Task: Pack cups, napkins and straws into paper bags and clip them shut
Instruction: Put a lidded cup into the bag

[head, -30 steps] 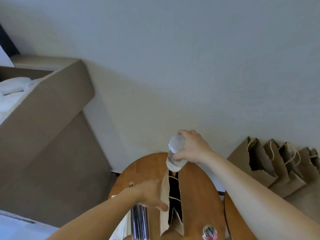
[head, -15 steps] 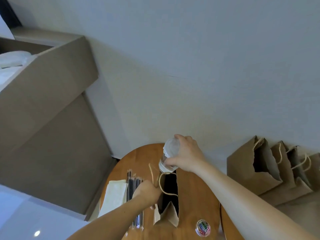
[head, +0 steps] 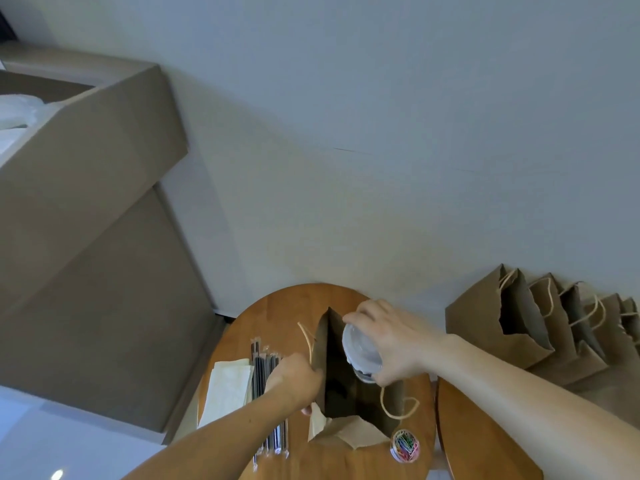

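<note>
Brown paper bag (head: 337,393) stood open mid-worktop (head: 287,306); left hand (head: 294,379) pinched its rim (straws (head: 263,368) lay just beside), right hand (head: 394,341) had fingers curled round the clear cup (head: 362,351) at its mouth.

Two tables (head: 277,313), the right table (head: 485,445) only partly in view. One open bag (head: 393,400) on the left one; at least four more bags (head: 485,327) in a row by the wall, the far ones overlapping too much to count. One cup (head: 360,348), one clip tub (head: 404,445), one napkin stack (head: 228,393) and a bunch of straws (head: 259,365), too tightly packed to count.
</note>
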`<state>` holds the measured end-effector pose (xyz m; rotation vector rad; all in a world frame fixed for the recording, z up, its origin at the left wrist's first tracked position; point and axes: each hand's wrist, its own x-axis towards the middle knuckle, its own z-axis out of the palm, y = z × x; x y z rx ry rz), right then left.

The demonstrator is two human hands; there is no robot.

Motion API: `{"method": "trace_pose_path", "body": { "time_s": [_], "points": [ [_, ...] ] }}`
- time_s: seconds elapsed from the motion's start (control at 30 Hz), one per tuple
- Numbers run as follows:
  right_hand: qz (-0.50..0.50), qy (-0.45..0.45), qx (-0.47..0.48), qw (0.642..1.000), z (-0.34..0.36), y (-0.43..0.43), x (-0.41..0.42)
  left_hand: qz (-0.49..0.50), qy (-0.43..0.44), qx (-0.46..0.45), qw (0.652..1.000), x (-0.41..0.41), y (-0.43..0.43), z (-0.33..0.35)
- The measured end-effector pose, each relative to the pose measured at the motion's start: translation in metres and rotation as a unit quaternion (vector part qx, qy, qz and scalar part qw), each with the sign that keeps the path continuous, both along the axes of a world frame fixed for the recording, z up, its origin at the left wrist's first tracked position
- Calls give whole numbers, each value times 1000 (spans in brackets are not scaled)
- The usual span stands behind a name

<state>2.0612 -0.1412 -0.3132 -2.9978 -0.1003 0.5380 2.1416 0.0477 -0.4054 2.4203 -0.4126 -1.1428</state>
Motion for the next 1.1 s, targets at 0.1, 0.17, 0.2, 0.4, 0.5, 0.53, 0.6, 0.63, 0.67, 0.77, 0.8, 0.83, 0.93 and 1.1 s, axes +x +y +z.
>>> {"method": "trace_pose_path", "body": {
  "time_s": [0.1,0.17,0.2,0.4,0.5,0.53,0.6,0.63,0.67,0.77,0.8,0.83,0.93,1.1],
  "points": [
    [28,58,-52,997,-14,12,4,7,3,-8,1000,-2,0,-1],
    [16,98,-69,993,-27,23,10,8,-3,-14,1000,-4,1,-2],
    [2,117,-70,991,-34,28,14,9,-7,-17,1000,-5,1,-3],
    [-102,191,-71,974,-77,52,30,-4,-34,-5,999,-10,8,-5],
    [-108,177,-134,969,-103,70,37,-18,-48,8,999,-12,10,-5],
    [-87,175,-173,965,-110,76,39,-20,-56,9,998,-12,11,-5],
    [-7,191,-263,946,-121,83,42,-20,-70,5,997,-12,11,-6],
    [29,196,-294,935,-126,84,42,-19,-74,4,997,-11,12,-6],
    [51,201,-308,929,-131,84,41,-17,-76,4,997,-9,12,-6],
    [9,199,-269,942,-148,75,40,-8,-84,-5,996,-4,11,-8],
    [-38,192,-236,952,-152,73,40,-8,-87,-7,996,-3,11,-9],
    [-82,188,-206,957,-158,70,39,-8,-89,-8,996,-2,11,-10],
    [-140,185,-145,962,-177,64,36,-11,-81,-4,997,2,11,-14],
    [-179,173,-102,963,-199,60,37,-9,-64,-8,998,3,15,-20]
  ]
}}
